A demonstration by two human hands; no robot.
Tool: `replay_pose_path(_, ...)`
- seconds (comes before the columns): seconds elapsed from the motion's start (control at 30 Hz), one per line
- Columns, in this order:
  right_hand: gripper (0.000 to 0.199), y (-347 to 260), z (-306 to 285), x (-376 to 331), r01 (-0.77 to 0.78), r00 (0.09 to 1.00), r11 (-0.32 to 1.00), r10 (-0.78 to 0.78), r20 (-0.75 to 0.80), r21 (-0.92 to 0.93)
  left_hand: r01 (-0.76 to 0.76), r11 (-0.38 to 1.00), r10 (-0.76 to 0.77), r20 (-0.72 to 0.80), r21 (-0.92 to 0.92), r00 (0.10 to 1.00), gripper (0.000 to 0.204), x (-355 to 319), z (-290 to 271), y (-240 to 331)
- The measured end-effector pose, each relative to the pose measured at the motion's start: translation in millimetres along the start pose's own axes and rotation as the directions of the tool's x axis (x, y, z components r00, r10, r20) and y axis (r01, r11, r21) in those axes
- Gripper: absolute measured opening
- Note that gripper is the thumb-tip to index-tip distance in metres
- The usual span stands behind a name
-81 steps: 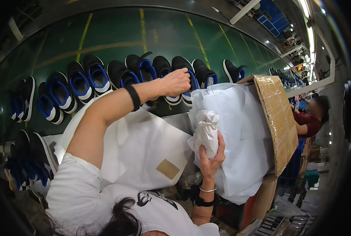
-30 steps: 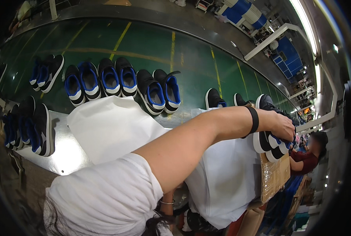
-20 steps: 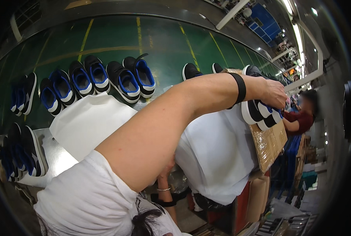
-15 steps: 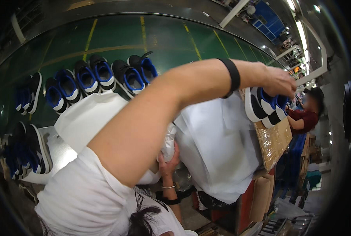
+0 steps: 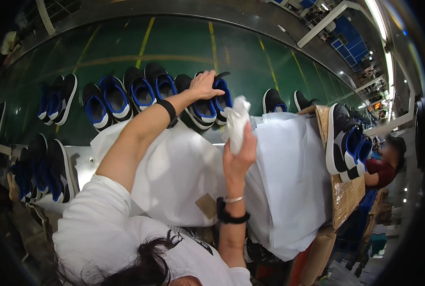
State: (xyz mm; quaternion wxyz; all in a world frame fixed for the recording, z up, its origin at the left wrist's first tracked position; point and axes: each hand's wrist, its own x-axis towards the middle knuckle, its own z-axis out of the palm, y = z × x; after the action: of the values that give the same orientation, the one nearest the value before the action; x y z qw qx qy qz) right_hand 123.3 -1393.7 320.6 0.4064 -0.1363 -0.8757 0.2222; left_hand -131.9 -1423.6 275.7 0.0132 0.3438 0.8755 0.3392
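My left hand [image 5: 205, 86] reaches over a pair of black, white and blue shoes [image 5: 204, 112] on the green conveyor belt. Its fingers are spread across the top of the shoes, partly covering them; whether they touch cannot be made out. In my right hand [image 5: 241, 150] is a wad of crumpled white paper [image 5: 237, 117], raised just right of that pair. Beneath my forearms lie a loose white sheet [image 5: 174, 157] and, to the right, a stack of thin white paper sheets [image 5: 291, 176].
More shoe pairs stand along the green belt [image 5: 250, 52]. Others rest on the metal ledge [image 5: 84, 164] at left. At right, a shoe pair [image 5: 348, 143] sits by a taped cardboard box [image 5: 348, 198]. A person [image 5: 386, 162] in dark red is beyond it.
My left hand has let go of the shoe pair at far right and swung left to the belt. My right hand has risen with the crumpled paper. The view has shifted.
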Motion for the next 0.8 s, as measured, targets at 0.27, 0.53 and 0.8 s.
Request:
replay_pose_path(0.27,0.043,80,97,113,0.303,0.821,0.856,-0.012,0.571,-0.419,-0.115,0.988,0.104,-0.111,-0.099,0.988,0.025,6,21,8)
replay_pose_path(0.53,0.066,110,108,105,0.124,0.718,0.992,-0.098,0.689,0.013,-0.108,0.974,0.088,-0.107,-0.200,0.990,0.020,13,21,-2)
replay_pose_path(0.8,0.045,93,89,108,0.231,0.668,0.969,-0.090,0.739,-0.090,-0.145,0.978,0.128,-0.116,-0.153,0.985,0.018,15,36,2)
